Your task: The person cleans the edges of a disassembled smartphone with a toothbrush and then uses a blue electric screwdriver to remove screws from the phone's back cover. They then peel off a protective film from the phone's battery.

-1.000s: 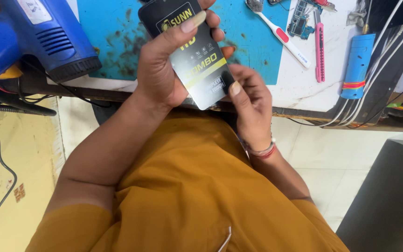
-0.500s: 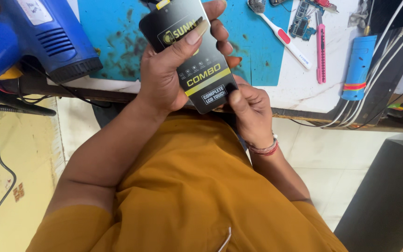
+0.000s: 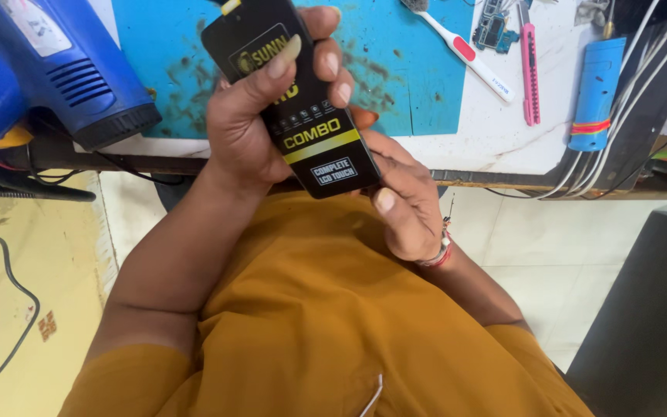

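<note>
Blue heat gun crowding left.

A flat, black rectangular package with yellow lettering and a yellow stripe sits tilted, gripped around its upper part by the left hand, its lower corner pinched by the right hand

The white desk ran beyond the fingers. A stained blue mat lay right behind them, a blue heat gun off to their left. To their right lay a white toothbrush, a pink cutter, a blue cylinder and white cables.
</note>
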